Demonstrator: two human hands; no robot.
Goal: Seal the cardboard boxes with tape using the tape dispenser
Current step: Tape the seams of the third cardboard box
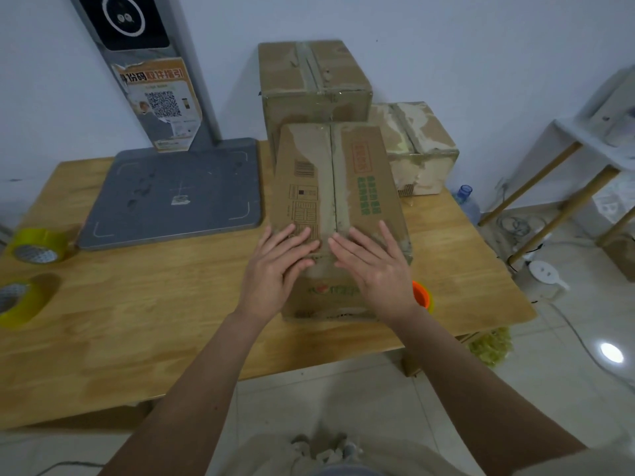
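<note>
We press both flat, open-fingered hands, left (278, 266) and right (372, 266), on the printed brown cardboard box's (338, 187) taped top seam.

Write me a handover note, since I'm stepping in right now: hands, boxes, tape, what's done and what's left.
Left hand and right hand: both flat, pressing the near end of the front box top, either side of its seam.
Two more boxes sit behind it.
Orange tape dispenser is at the box's right; two tape rolls at the table's left edge.
Done: flaps closed.
Left: pick up the dispenser and tape the seam.
</note>
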